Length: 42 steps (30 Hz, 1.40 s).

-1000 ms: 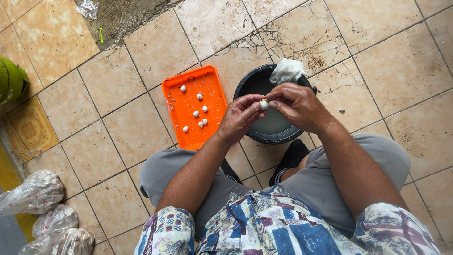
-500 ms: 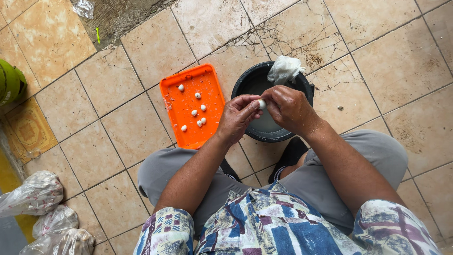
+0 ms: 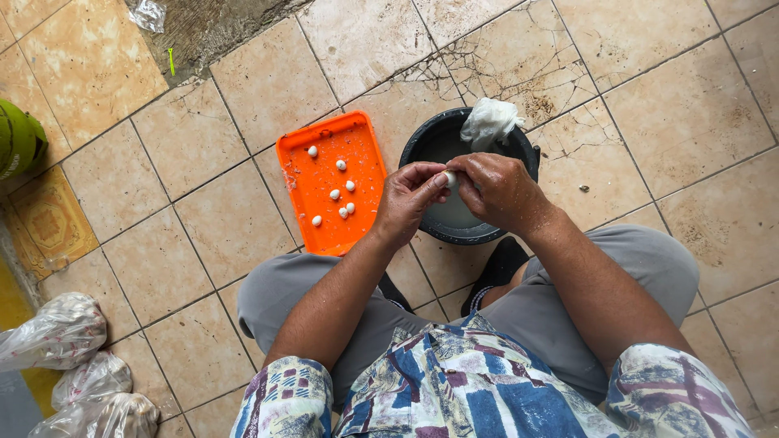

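My left hand [image 3: 410, 201] and my right hand [image 3: 497, 191] meet over a black bucket [image 3: 422, 142] and pinch a small white ball [image 3: 449, 178] between their fingertips. Both hands look wet. A white crumpled cloth [image 3: 489, 122] hangs on the bucket's far rim. To the left of the bucket lies an orange rectangular tray [image 3: 324, 219] with several small white balls [image 3: 342, 165] scattered on it. I sit low with my knees apart, in grey trousers and a patterned shirt.
The floor is beige tile, cracked near the bucket. Clear plastic bags [image 3: 55, 332] lie at the lower left. A green round object [image 3: 18, 139] sits at the left edge. Bare concrete [image 3: 211, 28] with a scrap of plastic shows at the top.
The hands have stayed over the bucket, working the white ball between the fingertips. The view has shifted slightly. The tray's contents look the same.
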Each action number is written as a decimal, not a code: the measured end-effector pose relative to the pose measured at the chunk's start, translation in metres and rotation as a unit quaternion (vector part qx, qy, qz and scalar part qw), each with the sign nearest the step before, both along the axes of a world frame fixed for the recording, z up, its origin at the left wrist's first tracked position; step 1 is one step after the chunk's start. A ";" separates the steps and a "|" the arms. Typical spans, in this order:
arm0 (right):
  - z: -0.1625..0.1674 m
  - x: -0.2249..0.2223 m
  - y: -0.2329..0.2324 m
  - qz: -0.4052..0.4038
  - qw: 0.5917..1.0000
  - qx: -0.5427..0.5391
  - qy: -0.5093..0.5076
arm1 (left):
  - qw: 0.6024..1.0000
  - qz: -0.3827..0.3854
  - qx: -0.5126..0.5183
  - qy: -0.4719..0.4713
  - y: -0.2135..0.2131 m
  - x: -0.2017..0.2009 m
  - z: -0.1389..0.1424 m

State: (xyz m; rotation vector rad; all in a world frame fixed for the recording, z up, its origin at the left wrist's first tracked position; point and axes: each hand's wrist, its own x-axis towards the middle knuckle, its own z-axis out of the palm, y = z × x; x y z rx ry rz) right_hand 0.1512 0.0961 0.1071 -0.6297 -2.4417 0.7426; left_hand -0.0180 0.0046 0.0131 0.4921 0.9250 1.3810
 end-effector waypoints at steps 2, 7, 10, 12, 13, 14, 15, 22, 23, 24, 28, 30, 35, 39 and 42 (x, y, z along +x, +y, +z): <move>0.000 0.000 0.001 0.004 1.000 0.008 -0.007 | 1.000 0.003 0.010 0.026 0.001 0.000 0.001; -0.001 0.000 0.001 0.005 1.000 0.021 -0.005 | 0.998 0.008 0.013 0.062 0.001 0.001 0.003; -0.002 0.001 0.002 0.002 1.000 0.029 -0.006 | 0.997 0.006 0.001 0.078 0.001 0.002 0.002; -0.003 0.001 0.002 -0.006 1.000 0.023 -0.018 | 0.998 0.004 0.002 0.068 0.001 0.003 0.000; -0.003 0.001 0.002 -0.009 0.999 0.019 -0.024 | 0.998 0.003 0.003 0.063 0.000 0.002 -0.001; -0.002 0.002 0.003 -0.017 0.999 0.003 -0.030 | 0.998 0.002 0.000 0.063 0.000 0.003 -0.002; -0.002 0.002 0.003 -0.024 0.999 -0.013 -0.035 | 0.998 0.000 -0.003 0.064 0.000 0.003 -0.004; -0.002 0.001 0.004 -0.078 0.956 -0.283 0.026 | 0.994 0.033 -0.030 -0.099 0.001 -0.001 -0.008; -0.003 0.001 0.003 -0.079 0.957 -0.277 0.020 | 0.992 0.033 -0.033 -0.114 0.001 -0.002 -0.008; -0.004 0.000 0.002 -0.080 0.959 -0.272 0.014 | 0.990 0.034 -0.037 -0.130 0.001 -0.001 -0.006; -0.009 -0.002 -0.001 -0.070 0.971 -0.229 0.008 | 0.999 0.032 0.003 -0.039 -0.001 0.006 0.004; -0.009 -0.002 0.000 -0.069 0.968 -0.242 0.014 | 0.990 0.039 0.051 0.123 -0.003 0.009 0.013; -0.002 0.001 0.003 -0.043 0.970 -0.239 0.009 | 0.913 0.047 0.090 0.396 -0.007 0.007 0.034; 0.000 0.000 0.002 -0.054 0.955 -0.292 -0.011 | 0.929 0.055 0.079 0.356 -0.006 0.007 0.035; 0.000 -0.001 0.002 -0.074 0.929 -0.363 -0.002 | 0.960 0.068 0.061 0.265 -0.004 0.007 0.029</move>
